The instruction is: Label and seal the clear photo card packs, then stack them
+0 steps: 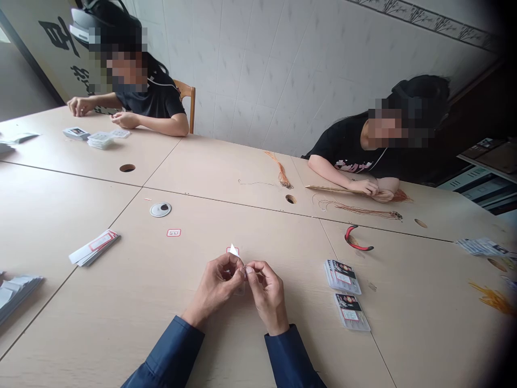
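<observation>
My left hand [223,280] is closed in a pinch, with a small red-bordered paper label [233,250] showing just above its fingers, a white corner sticking up. Against it, fingertip to fingertip, my right hand [264,288] is pinched too; what sits between its thumb and forefinger is too small to make out. Partly hidden under both hands lies a see-through plastic case [239,289] on the table. Another red-bordered label [173,233] rests flat to the left, beyond my hands.
Right of my hands lie flat plastic cases with dark cards [343,276] and red-handled pliers [358,240]. Paper strips [95,247] are stacked at left. Orange cords [363,210] lie across the table [153,302]. Two people [155,97] sit opposite, hands busy.
</observation>
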The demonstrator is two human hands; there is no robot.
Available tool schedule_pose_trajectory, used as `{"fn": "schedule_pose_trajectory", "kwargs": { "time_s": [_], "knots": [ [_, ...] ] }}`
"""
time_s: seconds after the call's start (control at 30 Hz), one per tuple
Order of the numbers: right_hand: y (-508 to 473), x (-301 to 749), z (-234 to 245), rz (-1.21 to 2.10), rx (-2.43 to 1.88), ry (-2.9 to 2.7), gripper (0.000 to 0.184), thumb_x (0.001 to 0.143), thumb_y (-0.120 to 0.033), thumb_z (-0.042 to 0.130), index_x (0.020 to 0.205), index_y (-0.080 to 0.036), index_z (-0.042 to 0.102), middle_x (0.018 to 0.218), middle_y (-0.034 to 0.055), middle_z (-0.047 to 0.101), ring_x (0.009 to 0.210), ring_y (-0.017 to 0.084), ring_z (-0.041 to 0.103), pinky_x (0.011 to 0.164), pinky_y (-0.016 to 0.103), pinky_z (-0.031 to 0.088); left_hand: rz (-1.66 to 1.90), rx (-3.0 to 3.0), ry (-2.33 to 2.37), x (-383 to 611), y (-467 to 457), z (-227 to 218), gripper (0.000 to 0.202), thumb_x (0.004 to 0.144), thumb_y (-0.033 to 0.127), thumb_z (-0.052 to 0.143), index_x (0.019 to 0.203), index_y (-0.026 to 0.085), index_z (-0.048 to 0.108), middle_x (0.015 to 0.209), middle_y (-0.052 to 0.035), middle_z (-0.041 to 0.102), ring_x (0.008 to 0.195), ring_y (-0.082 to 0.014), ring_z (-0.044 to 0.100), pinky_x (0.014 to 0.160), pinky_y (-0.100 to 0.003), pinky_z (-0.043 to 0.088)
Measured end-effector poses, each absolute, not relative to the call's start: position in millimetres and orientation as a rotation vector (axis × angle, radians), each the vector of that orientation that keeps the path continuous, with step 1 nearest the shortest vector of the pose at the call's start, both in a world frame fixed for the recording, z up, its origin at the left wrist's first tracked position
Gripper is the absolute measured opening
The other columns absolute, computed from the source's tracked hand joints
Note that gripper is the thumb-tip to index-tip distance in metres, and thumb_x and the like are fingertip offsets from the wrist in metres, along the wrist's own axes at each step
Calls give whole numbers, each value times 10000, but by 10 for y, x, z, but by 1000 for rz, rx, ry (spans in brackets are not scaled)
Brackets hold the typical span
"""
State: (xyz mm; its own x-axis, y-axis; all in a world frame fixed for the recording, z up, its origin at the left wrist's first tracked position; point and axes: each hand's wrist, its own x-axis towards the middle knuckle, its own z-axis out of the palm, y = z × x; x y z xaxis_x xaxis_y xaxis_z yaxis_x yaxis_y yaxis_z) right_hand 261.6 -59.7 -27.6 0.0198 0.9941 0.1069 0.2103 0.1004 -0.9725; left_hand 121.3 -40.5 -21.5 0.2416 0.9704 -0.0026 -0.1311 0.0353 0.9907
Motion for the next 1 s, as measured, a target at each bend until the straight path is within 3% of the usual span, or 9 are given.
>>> {"fn": "schedule_pose_trajectory", "kwargs": {
  "time_s": [0.33,0.6,0.8,1.0],
  "knots": [
    [-602,2609,-301,986,-1292,-1387,314,971,-463,500,913,-165,584,790,23,630,694,131,571,632,209,453,1140,1161,1010,1220,-406,-200,141,918,273,506,810,194,462,673,54,494,537,-73,472,493,-182,362],
    [-607,2582,-285,993,-1302,-1327,330,963,-482,500,921,-169,596,807,47,646,753,160,597,674,229,476,1181,1226,1068,1247,-392,-265,200,956,397,493,903,204,486,756,35,542,557,-74,501,491,-185,377],
    [-590,2578,-317,971,-1348,-1247,372,956,-528,495,868,-174,569,727,21,590,602,126,533,571,222,454,1214,1232,1082,1224,-377,-321,227,956,426,501,973,200,520,805,8,589,574,-77,507,511,-195,395],
    [-586,2581,-307,1001,-1341,-1232,384,956,-540,491,867,-174,565,714,16,561,586,121,492,524,214,426,1216,1197,1092,1235,-378,-317,243,950,436,503,997,201,538,846,-10,606,609,-96,529,524,-204,409]
  ]
}}
